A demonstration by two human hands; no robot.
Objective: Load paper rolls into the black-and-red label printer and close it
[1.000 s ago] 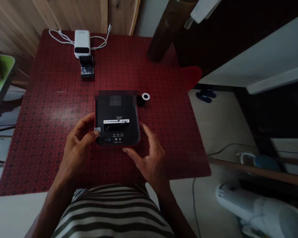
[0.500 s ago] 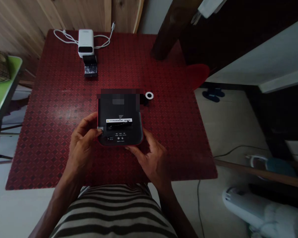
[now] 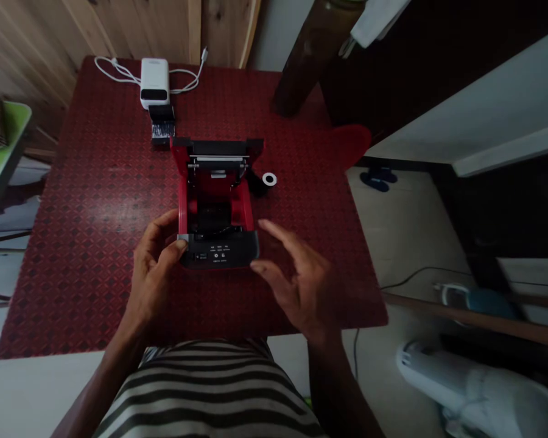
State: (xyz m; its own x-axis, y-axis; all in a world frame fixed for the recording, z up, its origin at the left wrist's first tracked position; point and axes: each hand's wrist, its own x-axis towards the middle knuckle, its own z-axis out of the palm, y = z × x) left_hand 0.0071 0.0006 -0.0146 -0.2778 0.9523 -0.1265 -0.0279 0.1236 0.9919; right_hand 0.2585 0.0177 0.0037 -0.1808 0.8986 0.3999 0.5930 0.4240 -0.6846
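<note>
The thing in play was a black thermal receipt printer (image 3: pixel 217 243), sitting near the middle of the surface (image 3: pixel 86 243) with its lid swung up at the far end and its red insides showing. The compartment was pretty dark, so I couldn't make out whether anything was sitting in there, and the tiny labels on the front panel (image 3: pixel 218 255) were too small to read. The left hand (image 3: pixel 155 267) was curled in a loose grip at the front left corner, with the thumb on a small grey tab (image 3: pixel 181 238) and the fingers partly hidden behind it. The right hand (image 3: pixel 301 280) was wide open with its fingers spread, right by the front right corner, though I couldn't tell if a fingertip was actually touching. Just past the printer's right side lay a dark roll with a white core (image 3: pixel 269 179), partly tucked behind the lid. Further back were a black block (image 3: pixel 162 125) and a white boxy gadget (image 3: pixel 154 82) with a white cable (image 3: pixel 119 72) looped around it. A striped shirt (image 3: pixel 205 389) filled the bottom of the view, blue sandals (image 3: pixel 378 179) sat on the floor to the right, and a white appliance (image 3: pixel 475 389) got cut off at the bottom right corner.
</note>
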